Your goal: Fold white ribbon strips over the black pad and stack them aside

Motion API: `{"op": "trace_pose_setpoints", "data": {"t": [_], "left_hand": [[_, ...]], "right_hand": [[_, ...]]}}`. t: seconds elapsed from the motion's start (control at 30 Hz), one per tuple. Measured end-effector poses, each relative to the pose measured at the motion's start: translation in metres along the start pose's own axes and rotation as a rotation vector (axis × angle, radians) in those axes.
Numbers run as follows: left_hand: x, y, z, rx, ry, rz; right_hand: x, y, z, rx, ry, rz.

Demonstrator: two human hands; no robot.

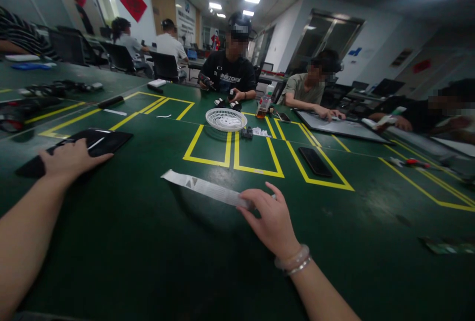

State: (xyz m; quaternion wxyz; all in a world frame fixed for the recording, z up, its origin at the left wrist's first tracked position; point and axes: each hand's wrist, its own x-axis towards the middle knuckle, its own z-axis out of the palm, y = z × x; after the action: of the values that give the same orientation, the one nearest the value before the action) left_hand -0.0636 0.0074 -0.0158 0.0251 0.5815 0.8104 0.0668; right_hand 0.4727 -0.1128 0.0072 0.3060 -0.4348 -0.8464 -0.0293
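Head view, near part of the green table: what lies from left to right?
Left hand resting on a flat black tablet → long white paper strip → right hand pinching the strip's end → black phone lying flat inside yellow tape lines.

Matt paper strip [206, 188], glossy black tablet [94, 142]
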Motion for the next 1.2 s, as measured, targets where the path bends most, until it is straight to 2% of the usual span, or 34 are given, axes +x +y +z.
{"op": "trace_pose_setpoints", "data": {"t": [0.07,0.1,0.23,0.33,0.43,0.5,0.57,0.67,0.8,0.87,0.97,1.03,1.07,1.13,1.2], "left_hand": [[-0.004,0.011,-0.004,0.063,0.001,-0.037],[-0.006,0.02,-0.006,0.075,-0.003,-0.007],[-0.02,0.074,-0.002,0.029,-0.003,0.293],[-0.045,0.123,0.008,-0.035,-0.002,0.594],[-0.085,0.167,0.014,-0.13,-0.019,0.914],[-0.111,0.188,0.014,-0.175,-0.059,1.049],[-0.132,0.202,0.013,-0.209,-0.099,1.123],[-0.149,0.212,0.017,-0.25,-0.147,1.192],[-0.148,0.211,0.025,-0.287,-0.163,1.236],[-0.144,0.209,0.026,-0.316,-0.091,1.195],[-0.14,0.206,0.021,-0.361,0.165,1.071],[-0.138,0.203,0.015,-0.335,0.336,1.06],[-0.137,0.202,0.012,-0.299,0.386,1.088],[-0.135,0.199,0.007,-0.223,0.405,1.162],[-0.133,0.197,0.003,-0.176,0.342,1.21]], "right_hand": [[0.001,0.001,-0.001,-0.04,0.136,0.051],[0.001,0.002,-0.002,-0.064,0.208,0.078],[0.003,0.008,-0.004,-0.147,0.426,0.16],[0.004,0.013,-0.005,-0.179,0.484,0.196],[0.004,0.017,-0.004,-0.18,0.513,0.214],[0.004,0.018,-0.004,-0.17,0.528,0.215],[0.004,0.017,-0.004,-0.16,0.531,0.207],[0.004,0.014,-0.003,-0.159,0.513,0.183],[0.003,0.009,-0.002,-0.155,0.478,0.132],[0.003,0.008,-0.001,-0.129,0.459,0.113],[0.002,0.006,0.002,-0.054,0.405,0.063],[0.001,0.006,0.004,0.007,0.347,0.024],[0.0,0.005,0.006,0.035,0.319,0.007],[-0.001,0.004,0.009,0.085,0.271,-0.017],[-0.002,0.003,0.011,0.125,0.239,-0.031]]}}
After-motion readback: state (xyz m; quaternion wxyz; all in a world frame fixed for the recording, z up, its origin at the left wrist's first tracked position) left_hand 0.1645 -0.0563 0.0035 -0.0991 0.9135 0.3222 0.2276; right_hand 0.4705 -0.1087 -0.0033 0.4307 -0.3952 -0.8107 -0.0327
